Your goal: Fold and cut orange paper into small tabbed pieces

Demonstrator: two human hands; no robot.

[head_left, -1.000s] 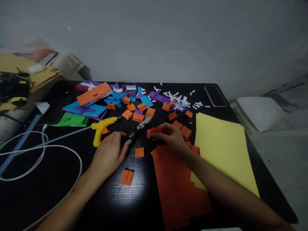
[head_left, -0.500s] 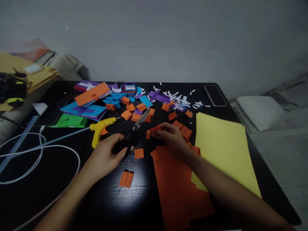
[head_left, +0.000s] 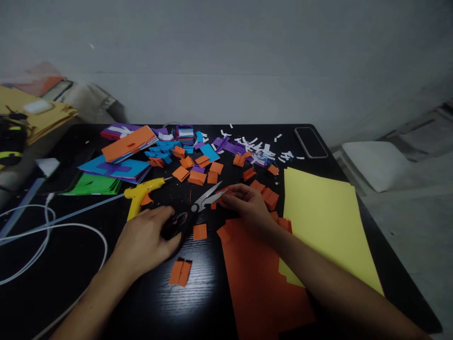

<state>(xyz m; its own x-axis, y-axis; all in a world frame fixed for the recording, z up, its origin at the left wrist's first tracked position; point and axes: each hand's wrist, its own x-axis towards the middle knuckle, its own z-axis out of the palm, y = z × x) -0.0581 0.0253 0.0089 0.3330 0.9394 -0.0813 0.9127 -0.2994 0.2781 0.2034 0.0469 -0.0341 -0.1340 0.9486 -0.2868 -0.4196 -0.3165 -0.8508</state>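
My left hand [head_left: 150, 241] grips the black handles of a pair of scissors [head_left: 195, 208], whose blades are spread and point up and right. Between the fingertips of my right hand [head_left: 244, 203] is a small orange paper piece [head_left: 223, 192], close to the blade tips. Below the scissors lies an orange square [head_left: 200, 232], and nearer the front edge a slit orange piece [head_left: 180, 272]. Under my right wrist is a large orange sheet [head_left: 258, 278]. Folded orange pieces [head_left: 197, 177] lie scattered beyond the scissors.
A yellow glue gun [head_left: 141, 191] lies left of the scissors, with a white cable [head_left: 81, 225] nearby. Yellow sheets [head_left: 322, 212] are at the right, a phone [head_left: 311, 142] at the back right. Purple and white scraps [head_left: 255, 150] and a folded paper stack [head_left: 129, 144] lie at the back.
The scissor blades have spread apart and come down beside the orange piece in my right hand. My left hand has shifted slightly left and down; the view has shifted a little.
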